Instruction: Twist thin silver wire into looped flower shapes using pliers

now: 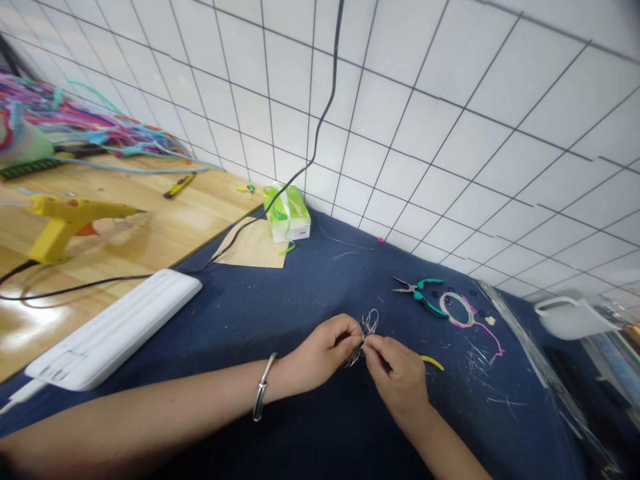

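Note:
Both hands meet over the dark blue cloth, around a small tangle of thin silvery wire. My left hand, with a silver bangle on the wrist, pinches the wire between thumb and forefinger. From the other side my right hand pinches the same piece, its fingertips almost touching the left ones. Wire loops stick out above and below the fingertips; the exact gripping point is hidden. Close to the right hand lies a curved yellow piece, partly covered by that hand.
Needle-nose pliers with teal handles lie right, near a roll of clear line and wire scraps. A white power strip, yellow glue gun and yellow cutter are left. A tissue pack stands by the tiled wall.

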The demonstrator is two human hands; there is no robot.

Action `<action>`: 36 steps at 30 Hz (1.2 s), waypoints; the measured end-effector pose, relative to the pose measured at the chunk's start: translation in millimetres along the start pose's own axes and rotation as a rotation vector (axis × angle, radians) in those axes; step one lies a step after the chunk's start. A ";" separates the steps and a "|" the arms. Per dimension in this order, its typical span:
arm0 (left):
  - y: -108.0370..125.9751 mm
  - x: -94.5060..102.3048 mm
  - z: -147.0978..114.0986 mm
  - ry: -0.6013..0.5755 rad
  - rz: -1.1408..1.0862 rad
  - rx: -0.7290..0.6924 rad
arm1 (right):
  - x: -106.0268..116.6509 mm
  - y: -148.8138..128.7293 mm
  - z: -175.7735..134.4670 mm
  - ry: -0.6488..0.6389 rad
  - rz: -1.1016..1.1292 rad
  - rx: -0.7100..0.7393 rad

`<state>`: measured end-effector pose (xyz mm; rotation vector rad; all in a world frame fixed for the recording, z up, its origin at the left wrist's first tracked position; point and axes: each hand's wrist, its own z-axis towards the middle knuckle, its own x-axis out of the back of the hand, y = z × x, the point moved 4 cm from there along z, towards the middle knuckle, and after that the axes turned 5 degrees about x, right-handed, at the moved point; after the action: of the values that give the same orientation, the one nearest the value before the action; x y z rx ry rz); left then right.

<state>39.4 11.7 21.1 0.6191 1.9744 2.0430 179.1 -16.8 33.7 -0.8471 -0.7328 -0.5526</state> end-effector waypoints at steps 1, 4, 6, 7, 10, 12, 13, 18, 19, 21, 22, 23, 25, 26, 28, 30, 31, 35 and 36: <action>0.1 -0.3 0.2 -0.002 0.013 -0.009 | 0.2 0.3 -0.5 -0.005 -0.012 0.019; 0.2 -1.1 0.7 -0.006 0.036 -0.026 | 1.1 1.1 -1.8 -0.015 -0.057 0.073; 0.3 -1.0 0.9 -0.008 0.045 -0.032 | 2.1 1.0 -2.1 -0.013 -0.091 0.113; 0.6 -0.6 1.0 -0.009 0.052 -0.037 | 2.5 0.5 -2.0 -0.014 -0.108 0.137; 1.7 0.5 1.4 -0.025 0.075 -0.059 | 3.0 -1.6 -1.1 -0.024 -0.156 0.196; 1.9 0.7 1.8 -0.039 0.089 -0.064 | 2.0 -2.5 -0.2 -0.043 -0.183 0.207; 1.7 0.5 2.0 -0.045 0.095 -0.062 | 1.2 -2.7 0.1 -0.047 -0.193 0.207; 0.0 -1.6 2.8 -0.061 0.099 -0.036 | -4.5 -1.6 -1.5 -0.022 -0.211 0.198; -0.5 -1.5 3.2 -0.066 0.092 -0.021 | -5.4 -1.1 -2.2 -0.011 -0.208 0.195; -1.5 -0.4 4.1 -0.091 0.051 0.026 | -6.4 -0.2 -3.2 0.012 -0.189 0.175; -1.7 0.3 4.5 -0.118 0.011 0.051 | -6.3 0.3 -3.5 0.023 -0.172 0.160; -1.6 0.8 4.6 -0.158 -0.041 0.075 | -6.0 0.9 -3.6 0.030 -0.153 0.142; -0.2 0.4 3.9 -0.280 -0.154 0.105 | -4.9 2.1 -3.4 0.036 -0.111 0.102; 0.9 -0.4 2.9 -0.346 -0.193 0.103 | -4.4 2.6 -3.2 0.033 -0.091 0.084; 1.8 -1.7 0.8 -0.417 -0.191 0.077 | -3.3 3.6 -2.9 0.028 -0.058 0.046; -0.1 -2.3 0.0 -0.382 -0.120 0.046 | -2.5 4.3 -2.6 0.024 -0.030 0.009; -2.0 -2.3 0.2 -0.336 -0.081 0.037 | -2.2 4.6 -2.5 0.020 -0.017 -0.012; -8.8 -0.6 2.7 -0.172 -0.057 0.043 | 0.3 6.2 -1.5 0.014 0.042 -0.091; -9.6 0.3 3.5 -0.149 -0.087 0.054 | 1.1 6.5 -1.1 0.013 0.056 -0.101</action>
<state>39.6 15.5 11.7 0.6638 1.9412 1.8427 184.7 -14.3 31.0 -0.9549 -0.6719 -0.5480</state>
